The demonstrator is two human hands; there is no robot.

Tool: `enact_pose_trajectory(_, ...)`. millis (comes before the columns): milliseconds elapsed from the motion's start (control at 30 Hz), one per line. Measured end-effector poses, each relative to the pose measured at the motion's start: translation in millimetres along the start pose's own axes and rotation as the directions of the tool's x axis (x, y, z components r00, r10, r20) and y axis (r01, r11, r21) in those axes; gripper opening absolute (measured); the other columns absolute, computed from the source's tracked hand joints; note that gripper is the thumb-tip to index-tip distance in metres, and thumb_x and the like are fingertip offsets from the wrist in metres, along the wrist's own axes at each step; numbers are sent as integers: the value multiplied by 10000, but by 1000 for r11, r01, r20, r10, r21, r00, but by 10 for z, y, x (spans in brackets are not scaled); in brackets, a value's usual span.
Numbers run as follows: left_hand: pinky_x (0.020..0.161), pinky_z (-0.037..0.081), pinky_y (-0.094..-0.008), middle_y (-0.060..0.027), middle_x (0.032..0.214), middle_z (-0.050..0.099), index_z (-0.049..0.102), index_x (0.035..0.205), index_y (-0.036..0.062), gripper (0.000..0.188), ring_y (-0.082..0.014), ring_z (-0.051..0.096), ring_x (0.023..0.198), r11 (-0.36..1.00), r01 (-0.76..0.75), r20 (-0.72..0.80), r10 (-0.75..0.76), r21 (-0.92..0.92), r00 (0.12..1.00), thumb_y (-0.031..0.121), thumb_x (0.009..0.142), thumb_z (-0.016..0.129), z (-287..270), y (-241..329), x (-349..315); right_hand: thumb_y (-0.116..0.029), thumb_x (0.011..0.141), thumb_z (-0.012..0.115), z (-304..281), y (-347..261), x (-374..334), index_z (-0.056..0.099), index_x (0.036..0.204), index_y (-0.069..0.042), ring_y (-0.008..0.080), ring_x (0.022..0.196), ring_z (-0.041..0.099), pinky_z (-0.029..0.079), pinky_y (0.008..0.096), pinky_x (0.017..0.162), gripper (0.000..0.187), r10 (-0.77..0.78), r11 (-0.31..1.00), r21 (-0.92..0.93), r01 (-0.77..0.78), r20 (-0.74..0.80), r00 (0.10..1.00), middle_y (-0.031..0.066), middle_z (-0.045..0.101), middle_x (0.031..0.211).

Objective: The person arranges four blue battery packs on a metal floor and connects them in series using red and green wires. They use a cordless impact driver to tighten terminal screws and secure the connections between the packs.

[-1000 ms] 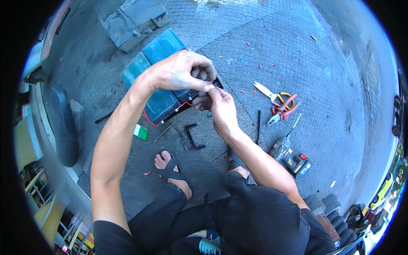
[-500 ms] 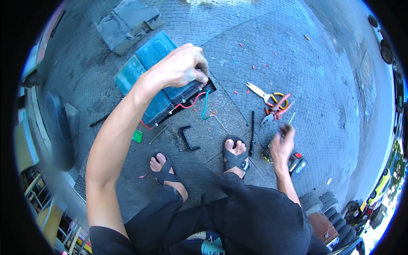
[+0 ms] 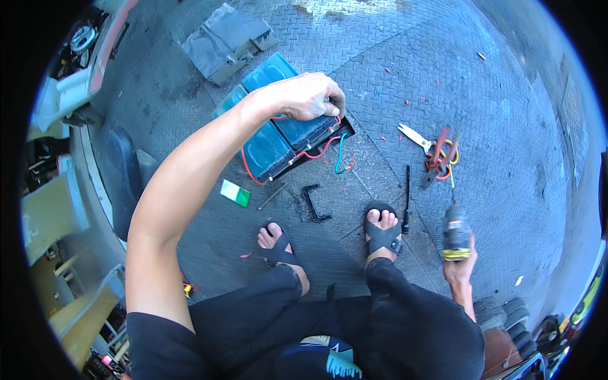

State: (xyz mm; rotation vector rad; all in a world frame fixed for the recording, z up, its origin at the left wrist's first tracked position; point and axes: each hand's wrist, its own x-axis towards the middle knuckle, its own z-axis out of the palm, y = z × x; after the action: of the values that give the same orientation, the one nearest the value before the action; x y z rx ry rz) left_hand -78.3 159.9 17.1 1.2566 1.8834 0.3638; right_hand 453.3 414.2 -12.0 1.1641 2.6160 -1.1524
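My left hand point(image 3: 316, 98) reaches over a pack of blue-green batteries point(image 3: 269, 149) in a black case. Its fingers are pinched together at a terminal on the near right corner, where a bit of red wire point(image 3: 308, 154) shows; what exactly lies between the fingertips is hidden. A green wire point(image 3: 341, 152) curls from that same corner onto the floor. Low on the right, my right hand point(image 3: 462, 269) is wrapped around a cordless drill point(image 3: 456, 233), blurred by motion. The drill's long thin bit points away from me, toward red-handled pliers point(image 3: 437, 166) and scissors point(image 3: 415, 136).
Near my feet lie a black bracket point(image 3: 311, 204), a black rod point(image 3: 407, 199), a metal rod point(image 3: 272, 196) and a green-white packet point(image 3: 235, 193). A grey box point(image 3: 228, 44) sits beyond the batteries. Small red scraps dot the textured metal floor point(image 3: 373, 82).
My right hand has lifted the cordless drill off the floor and now grips it upright in view. The left hand stays pinched at the same battery corner. The whole view has shifted.
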Motion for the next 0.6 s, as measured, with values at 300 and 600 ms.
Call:
enact_pose_trajectory(300,1109,535,-442,-168,1251,804,813,1238,31,292,-332,717,1266,990,-54,126,71,-131,989,36,968,701,-140,-23,57,-144,876,737,195,-1370,120,533,1426,5,197,712,613,589,454,818,604,136,146,955,-259,240,961,35,519,794)
enact_pose_trajectory(600,1164,483,-503,-140,1296,784,789,1243,29,253,-343,686,1320,975,-72,-419,157,212,894,110,1015,715,493,105,-359,-116,825,771,857,-1510,-8,628,1271,-51,198,648,580,561,449,731,473,27,12,779,-627,627,779,44,568,772)
